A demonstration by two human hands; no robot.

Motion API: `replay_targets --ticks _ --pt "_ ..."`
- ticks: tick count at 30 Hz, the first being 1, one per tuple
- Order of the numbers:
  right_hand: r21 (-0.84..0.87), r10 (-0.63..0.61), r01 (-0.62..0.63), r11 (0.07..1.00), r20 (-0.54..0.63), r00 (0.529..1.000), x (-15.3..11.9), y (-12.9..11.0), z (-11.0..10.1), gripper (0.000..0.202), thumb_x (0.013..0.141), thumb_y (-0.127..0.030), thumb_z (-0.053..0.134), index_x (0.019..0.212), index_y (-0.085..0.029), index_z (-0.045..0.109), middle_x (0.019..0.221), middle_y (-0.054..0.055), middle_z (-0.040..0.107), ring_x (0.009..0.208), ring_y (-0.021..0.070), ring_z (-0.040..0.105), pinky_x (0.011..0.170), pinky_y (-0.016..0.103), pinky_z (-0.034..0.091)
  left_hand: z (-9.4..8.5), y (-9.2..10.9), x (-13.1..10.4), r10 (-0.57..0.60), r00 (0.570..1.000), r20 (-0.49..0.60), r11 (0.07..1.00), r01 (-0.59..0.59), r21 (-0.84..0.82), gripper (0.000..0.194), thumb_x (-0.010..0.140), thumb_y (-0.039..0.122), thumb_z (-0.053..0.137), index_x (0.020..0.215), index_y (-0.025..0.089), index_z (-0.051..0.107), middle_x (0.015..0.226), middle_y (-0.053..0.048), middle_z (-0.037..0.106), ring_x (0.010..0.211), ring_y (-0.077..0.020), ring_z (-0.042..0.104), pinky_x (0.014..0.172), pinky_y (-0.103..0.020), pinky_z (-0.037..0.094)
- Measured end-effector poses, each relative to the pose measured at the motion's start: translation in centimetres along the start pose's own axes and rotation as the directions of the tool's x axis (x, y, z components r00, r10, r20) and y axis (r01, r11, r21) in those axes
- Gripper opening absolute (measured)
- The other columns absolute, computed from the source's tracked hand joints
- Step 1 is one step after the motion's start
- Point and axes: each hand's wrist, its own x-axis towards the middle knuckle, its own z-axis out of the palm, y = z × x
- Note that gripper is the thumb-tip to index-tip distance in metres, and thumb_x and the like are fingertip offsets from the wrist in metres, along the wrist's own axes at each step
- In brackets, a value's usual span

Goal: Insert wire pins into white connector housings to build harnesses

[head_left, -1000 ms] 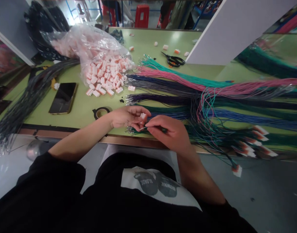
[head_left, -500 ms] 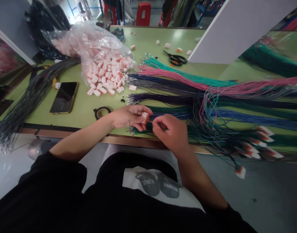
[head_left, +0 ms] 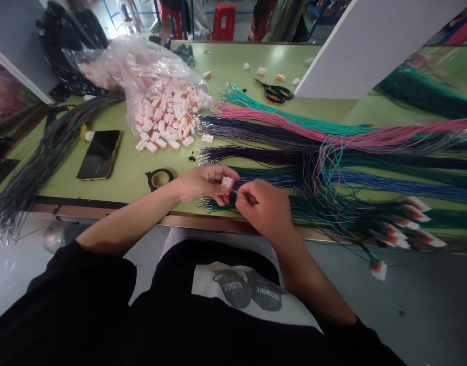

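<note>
Between the thumb and fingers of my left hand [head_left: 203,183] is a small white and orange connector housing [head_left: 228,183]. My right hand [head_left: 264,206] is closed in a pinch just right of it, holding a thin wire [head_left: 234,191] whose tip is at the housing's near side. Whether the tip is inside the housing is too small to tell. Bundles of cut wires lie under and behind my hands, among them blue wires [head_left: 271,179] and dark green wires [head_left: 271,170]. A heap of loose connector housings [head_left: 167,119] spills from a clear plastic bag [head_left: 142,58] farther back.
Black tape [head_left: 159,179] and a phone [head_left: 99,155] lie left of my hands. Black-handled scissors [head_left: 277,93] rest near a white partition [head_left: 355,56]. Wired connectors [head_left: 396,235] hang over the table's front edge at right. Grey wires [head_left: 54,147] cross the left side.
My right hand has shifted slightly left, closer to the connector housing. The housing has turned a little in my left hand, showing more of its white face.
</note>
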Motion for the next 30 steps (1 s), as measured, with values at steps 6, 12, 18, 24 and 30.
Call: replay_targets --ticks 6,12,18,24,30 --pt "0.065 0.032 -0.034 0.997 0.027 0.999 0.0 0.1 1.0 0.019 0.077 -0.025 0.048 0.062 -0.020 0.058 0.057 0.001 0.054 0.055 0.0121 0.045 0.053 0.026 0.028 0.0 -0.7 0.4 0.001 1.000 -0.008 1.000 -0.001 -0.009 0.036 0.070 0.018 0.074 0.101 0.011 0.057 0.074 0.000 0.065 0.059 -0.0090 0.063 0.060 -0.023 0.052" --pt "0.312 0.063 -0.055 0.948 -0.016 0.998 -0.2 0.8 0.7 0.012 0.076 -0.024 0.050 0.069 -0.020 0.059 0.066 0.001 0.063 0.056 0.0118 0.050 0.055 0.024 0.037 0.3 -0.9 0.7 -0.005 1.000 -0.015 0.994 0.004 -0.111 0.040 0.066 0.021 0.079 0.098 0.013 0.056 0.074 0.001 0.065 0.061 -0.0095 0.064 0.058 -0.021 0.052" --pt "0.233 0.008 -0.002 0.972 -0.026 1.000 -0.5 0.9 1.3 0.016 0.079 -0.023 0.047 0.066 -0.020 0.058 0.065 0.002 0.063 0.059 0.0132 0.053 0.060 0.025 0.039 0.3 -1.4 0.7 -0.027 0.998 -0.048 0.997 0.023 -0.076 0.040 0.067 0.021 0.078 0.100 0.012 0.056 0.073 0.000 0.066 0.058 -0.0093 0.064 0.058 -0.022 0.052" --pt "0.255 -0.040 -0.007 0.967 0.178 0.983 -0.3 1.7 0.4 0.023 0.083 -0.025 0.047 0.069 -0.019 0.064 0.070 0.003 0.068 0.063 0.0135 0.056 0.061 0.025 0.038 0.2 -1.4 0.7 -0.069 0.997 -0.032 0.997 0.070 0.012 0.035 0.071 0.018 0.073 0.101 0.011 0.056 0.073 -0.001 0.065 0.062 -0.0106 0.064 0.061 -0.025 0.053" --pt "0.060 0.050 -0.070 0.996 0.281 0.959 3.6 5.9 -3.3 0.018 0.080 -0.024 0.053 0.075 -0.021 0.070 0.075 0.002 0.070 0.068 0.0161 0.059 0.060 0.026 0.037 0.7 -0.4 0.3 -0.195 0.966 0.173 0.981 0.194 0.023 0.035 0.066 0.017 0.076 0.096 0.013 0.059 0.065 0.002 0.063 0.058 -0.0114 0.065 0.054 -0.021 0.051"
